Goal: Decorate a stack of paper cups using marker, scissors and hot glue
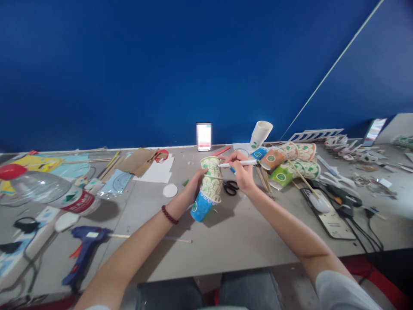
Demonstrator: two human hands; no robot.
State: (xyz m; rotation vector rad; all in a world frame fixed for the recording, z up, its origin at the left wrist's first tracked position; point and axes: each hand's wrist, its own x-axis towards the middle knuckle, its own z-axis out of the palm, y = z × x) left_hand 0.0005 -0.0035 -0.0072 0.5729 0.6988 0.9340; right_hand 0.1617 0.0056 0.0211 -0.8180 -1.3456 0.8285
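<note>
My left hand (194,184) is closed round a stack of paper cups (211,185), patterned in green and white with a blue cup at the lower end. The stack is tilted over the table. In my right hand (243,170) is a white marker pen (237,163), gripped like a writing tool. Its tip is at the upper part of the cups; whether it touches them I cannot tell. Black-handled scissors (230,187) lie just under my right hand. Close by on the right are more decorated cup stacks, one orange (284,156) and one green (292,173).
Plain white cups (261,132) stand stacked at the wall beside a phone (204,137). On the left are a large bottle (58,191), a blue glue gun (85,247) and a power strip (29,245). A computer mouse (319,202) and cables sit on the right.
</note>
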